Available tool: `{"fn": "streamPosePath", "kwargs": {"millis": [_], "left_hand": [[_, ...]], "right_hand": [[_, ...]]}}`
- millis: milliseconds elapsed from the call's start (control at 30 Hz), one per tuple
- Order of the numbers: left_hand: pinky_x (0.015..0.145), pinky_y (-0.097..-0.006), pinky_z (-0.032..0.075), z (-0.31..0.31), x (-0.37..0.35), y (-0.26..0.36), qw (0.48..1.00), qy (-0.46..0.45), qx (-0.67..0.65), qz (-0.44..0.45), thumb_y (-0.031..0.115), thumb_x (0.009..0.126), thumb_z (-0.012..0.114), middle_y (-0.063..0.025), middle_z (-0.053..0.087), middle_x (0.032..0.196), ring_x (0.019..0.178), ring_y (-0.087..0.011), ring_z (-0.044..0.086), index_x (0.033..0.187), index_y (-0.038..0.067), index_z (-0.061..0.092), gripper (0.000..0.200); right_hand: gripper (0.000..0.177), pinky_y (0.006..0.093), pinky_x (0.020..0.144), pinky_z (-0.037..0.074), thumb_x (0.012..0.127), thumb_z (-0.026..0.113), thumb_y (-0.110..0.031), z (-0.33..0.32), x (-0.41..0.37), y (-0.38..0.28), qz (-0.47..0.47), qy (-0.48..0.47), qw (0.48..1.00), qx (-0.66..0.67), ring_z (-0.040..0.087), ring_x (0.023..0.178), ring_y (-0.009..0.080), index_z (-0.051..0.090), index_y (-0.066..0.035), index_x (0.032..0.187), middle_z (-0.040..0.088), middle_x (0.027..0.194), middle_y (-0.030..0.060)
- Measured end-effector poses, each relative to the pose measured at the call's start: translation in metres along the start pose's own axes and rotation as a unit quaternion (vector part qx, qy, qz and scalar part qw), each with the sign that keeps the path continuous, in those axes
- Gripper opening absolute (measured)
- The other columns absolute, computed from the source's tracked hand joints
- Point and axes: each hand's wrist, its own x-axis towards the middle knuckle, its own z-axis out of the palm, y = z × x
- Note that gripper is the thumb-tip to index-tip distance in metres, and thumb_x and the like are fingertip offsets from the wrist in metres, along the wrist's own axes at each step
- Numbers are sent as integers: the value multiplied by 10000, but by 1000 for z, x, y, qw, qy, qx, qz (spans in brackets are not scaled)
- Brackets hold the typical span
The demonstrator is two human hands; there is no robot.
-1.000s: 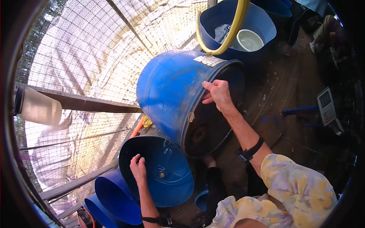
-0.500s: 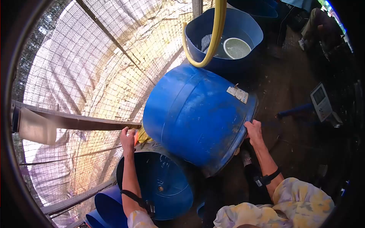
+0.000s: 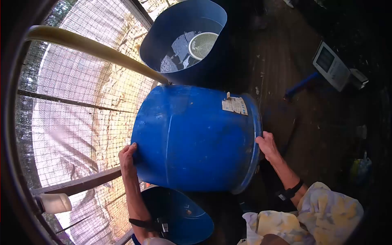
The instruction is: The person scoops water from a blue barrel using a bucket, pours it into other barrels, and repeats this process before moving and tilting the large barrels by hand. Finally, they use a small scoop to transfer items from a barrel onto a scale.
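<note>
A large blue plastic barrel (image 3: 196, 139) lies on its side across the middle of the view, a torn paper label (image 3: 234, 105) near its right end. My left hand (image 3: 128, 158) is closed at the barrel's left end, thumb against the edge. At the opposite end, my right hand (image 3: 268, 145) grips the raised rim; some of its fingers are hidden behind it. Below the barrel stands an open blue tub (image 3: 190, 218), partly covered by it and by my left forearm.
Above the barrel is a dark blue tub (image 3: 163, 36) with water and a white strainer basket (image 3: 203, 46). A yellow hose (image 3: 94, 49) crosses the wire mesh wall (image 3: 77, 118) on the left. A scale display (image 3: 330, 65) on a blue post stands right.
My left hand has come onto the barrel's left end, from just beside it. The barrel has turned from slanted to nearly level across the view. The camera view has shifted too.
</note>
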Motion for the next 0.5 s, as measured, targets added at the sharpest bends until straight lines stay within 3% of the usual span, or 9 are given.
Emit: {"fn": "streamPosePath", "kwargs": {"millis": [100, 200, 267, 333, 367, 400, 433, 467, 500], "left_hand": [[508, -208, 320, 39, -46, 68, 994, 77, 32, 67, 180, 779, 661, 41, 484, 556, 497, -50, 377, 566, 63, 529, 276], [446, -222, 239, 74, -91, 110, 972, 149, 85, 162, 157, 791, 654, 64, 386, 495, 471, -35, 295, 518, 83, 469, 338], [423, -247, 202, 112, -120, 113, 964, 178, 92, 172, 131, 795, 653, 70, 342, 478, 460, -32, 253, 514, 83, 460, 344], [425, -265, 223, 163, -139, 69, 939, 212, 177, 203, 133, 777, 675, 29, 304, 459, 452, -61, 274, 507, 62, 376, 409], [395, -293, 246, 195, -151, 34, 901, 218, 283, 246, 142, 753, 695, 3, 380, 437, 383, -117, 336, 525, 60, 392, 387], [426, -357, 319, 230, -160, -6, 838, 213, 386, 322, 152, 723, 694, -82, 439, 473, 411, -253, 429, 540, 53, 394, 365], [478, -393, 367, 261, -169, -48, 841, 173, 409, 309, 159, 711, 679, -134, 469, 523, 490, -326, 487, 550, 68, 411, 325], [497, -394, 386, 289, -179, -92, 866, 185, 402, 231, 144, 714, 663, -129, 478, 521, 509, -316, 516, 568, 85, 440, 273], [528, -404, 404, 307, -190, -105, 841, 148, 448, 264, 152, 709, 652, -106, 476, 508, 499, -293, 515, 585, 117, 459, 233]], "right_hand": [[170, 327, 506, 399, 708, 535, -98, -23, 44, 6, 40, -60, 994, 87, 487, 581, 140, 513, 70, 698, 524, 632, 97], [158, 311, 533, 429, 716, 521, -85, 1, 85, 18, 44, -142, 988, 38, 544, 660, 145, 570, 59, 761, 565, 702, 97], [165, 313, 542, 432, 727, 530, -100, 26, 117, 48, 41, -166, 985, -10, 559, 685, 161, 580, 51, 769, 567, 710, 106], [230, 320, 569, 456, 773, 568, -170, 43, 136, 78, -29, -276, 937, -212, 581, 719, 188, 607, 36, 867, 589, 770, 104], [230, 320, 569, 456, 773, 568, -170, 37, 134, 79, -33, -286, 932, -219, 581, 719, 188, 607, 36, 867, 589, 770, 104], [292, 347, 602, 473, 791, 586, -229, 26, 129, 80, 61, -273, 947, -157, 589, 745, 205, 603, 21, 942, 601, 826, 95], [359, 374, 635, 491, 809, 605, -288, 14, 126, 83, 152, -253, 951, -96, 597, 771, 222, 600, 5, 1017, 613, 882, 86], [359, 374, 635, 491, 809, 605, -288, -2, 131, 99, 149, -259, 948, -110, 597, 771, 222, 600, 5, 1017, 613, 882, 86], [387, 442, 701, 488, 804, 612, -315, -22, 146, 141, 215, -262, 937, -82, 595, 833, 259, 583, -42, 1077, 613, 954, 92]]}}
